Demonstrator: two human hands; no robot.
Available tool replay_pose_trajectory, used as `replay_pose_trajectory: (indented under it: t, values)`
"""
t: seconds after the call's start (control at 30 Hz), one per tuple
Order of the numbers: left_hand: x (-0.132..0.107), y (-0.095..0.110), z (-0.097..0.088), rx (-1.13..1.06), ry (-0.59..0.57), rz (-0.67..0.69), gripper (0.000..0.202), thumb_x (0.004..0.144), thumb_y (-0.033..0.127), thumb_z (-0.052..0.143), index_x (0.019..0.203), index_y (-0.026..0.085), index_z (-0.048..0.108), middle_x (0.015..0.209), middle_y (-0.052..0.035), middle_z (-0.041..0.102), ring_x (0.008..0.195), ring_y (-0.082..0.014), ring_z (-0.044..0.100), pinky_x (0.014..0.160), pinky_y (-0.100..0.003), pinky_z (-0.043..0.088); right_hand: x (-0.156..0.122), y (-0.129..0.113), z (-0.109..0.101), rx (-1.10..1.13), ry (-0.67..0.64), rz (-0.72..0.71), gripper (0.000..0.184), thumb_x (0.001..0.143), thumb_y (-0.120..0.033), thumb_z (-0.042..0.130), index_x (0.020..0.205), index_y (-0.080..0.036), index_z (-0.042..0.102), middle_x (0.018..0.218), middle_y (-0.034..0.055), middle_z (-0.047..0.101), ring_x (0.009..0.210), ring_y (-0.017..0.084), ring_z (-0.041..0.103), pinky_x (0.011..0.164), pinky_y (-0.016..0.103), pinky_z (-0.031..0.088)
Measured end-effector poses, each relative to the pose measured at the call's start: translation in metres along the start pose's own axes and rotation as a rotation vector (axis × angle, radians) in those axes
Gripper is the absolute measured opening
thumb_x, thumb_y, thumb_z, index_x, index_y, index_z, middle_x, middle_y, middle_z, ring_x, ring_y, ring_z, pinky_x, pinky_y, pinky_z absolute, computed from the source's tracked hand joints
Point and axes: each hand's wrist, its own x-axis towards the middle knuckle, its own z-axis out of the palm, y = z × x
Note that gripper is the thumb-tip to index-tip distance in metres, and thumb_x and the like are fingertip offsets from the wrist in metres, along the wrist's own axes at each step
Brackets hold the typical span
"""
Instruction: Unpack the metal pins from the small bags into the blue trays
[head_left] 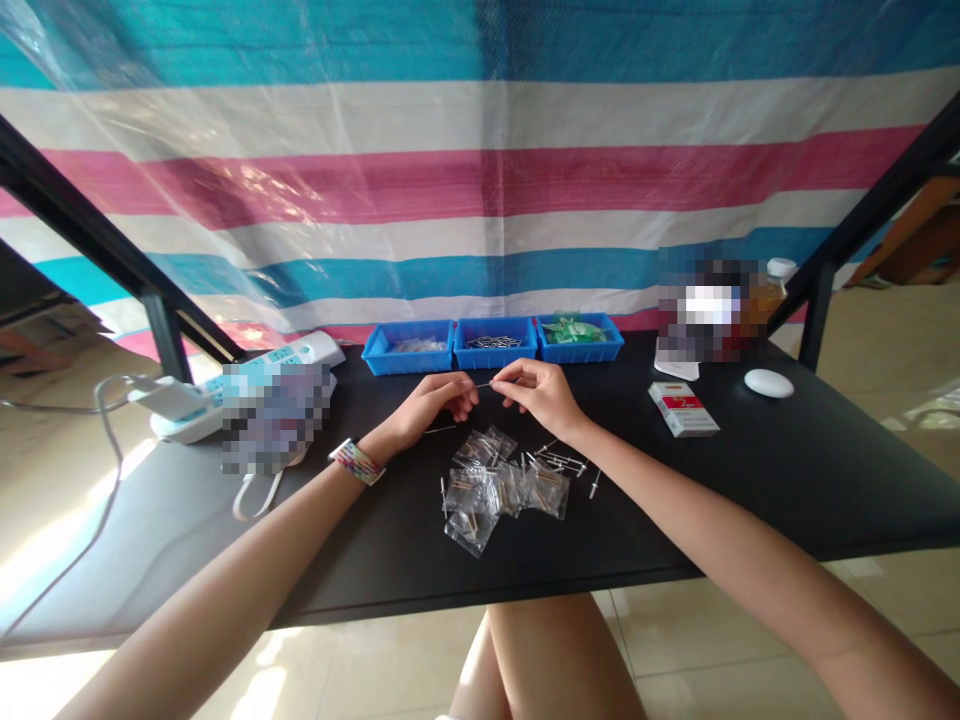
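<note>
Just in front of the blue bins, my right hand (541, 392) pinches one end of a thin blind rivet (484, 385). The fingers of my left hand (444, 398) curl closed round its other end; how they grip it is partly hidden. Loose blind rivets (564, 462) lie scattered below my right wrist. Nearer me is a pile of small clear plastic bags (504, 488), several with brownish rods inside. Past my hands stand a left bin (409, 362) with whitish pieces, a middle bin (496, 355) of metal rivets and a right bin (579, 352) with green packets.
A power strip (319, 350) with a plugged-in charger (174, 398) and a blurred item lie on the left. On the right are a cigarette pack (684, 410), a white oval object (769, 383) and a capped bottle (780, 270). A striped sheet (420, 190) hangs behind the black table (360, 570).
</note>
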Motion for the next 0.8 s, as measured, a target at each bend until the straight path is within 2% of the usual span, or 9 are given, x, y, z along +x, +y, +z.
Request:
replay_pose_trajectory:
  t: [0.2,0.43,0.57,0.8]
  values:
    - [-0.0007,-0.0007,0.0012,-0.002,0.028,-0.014,0.032,0.089,0.045,0.071,0.083,0.014,0.07,0.075,-0.0029,0.065,0.065,-0.0131,0.06,0.063,-0.025,0.048,0.0046,0.0071,-0.0037,0.021,-0.038,0.021,0.023,0.076,-0.039,0.081,0.084,-0.018,0.074,0.073,0.0018,0.071,0.056,0.013,0.064,0.047,0.022,0.048]
    - [0.0001,-0.0003,0.0008,-0.006,0.036,-0.005,0.031,0.087,0.045,0.073,0.085,0.014,0.071,0.074,-0.0024,0.065,0.063,-0.0128,0.061,0.061,-0.025,0.047,0.0062,0.0082,-0.0057,0.08,-0.009,0.061,0.025,0.071,-0.034,0.083,0.087,-0.019,0.072,0.079,0.0014,0.071,0.057,0.013,0.066,0.05,0.024,0.051]
    - [0.0011,-0.0001,0.0019,-0.009,0.047,-0.011,0.034,0.088,0.047,0.072,0.084,0.014,0.07,0.071,-0.0016,0.063,0.061,-0.0127,0.06,0.06,-0.025,0.047,0.0067,0.0098,-0.0047,0.089,-0.03,0.037,0.026,0.069,-0.03,0.084,0.088,-0.019,0.071,0.083,0.001,0.071,0.06,0.012,0.066,0.054,0.025,0.053]
    - [-0.0009,0.0031,0.005,0.06,0.077,0.032,0.029,0.083,0.041,0.079,0.084,0.015,0.066,0.066,0.0017,0.061,0.058,-0.0109,0.057,0.059,-0.023,0.045,0.0069,0.01,-0.0053,0.085,-0.043,0.027,0.021,0.074,-0.032,0.079,0.087,-0.019,0.07,0.077,-0.0006,0.068,0.058,0.012,0.064,0.051,0.023,0.049]
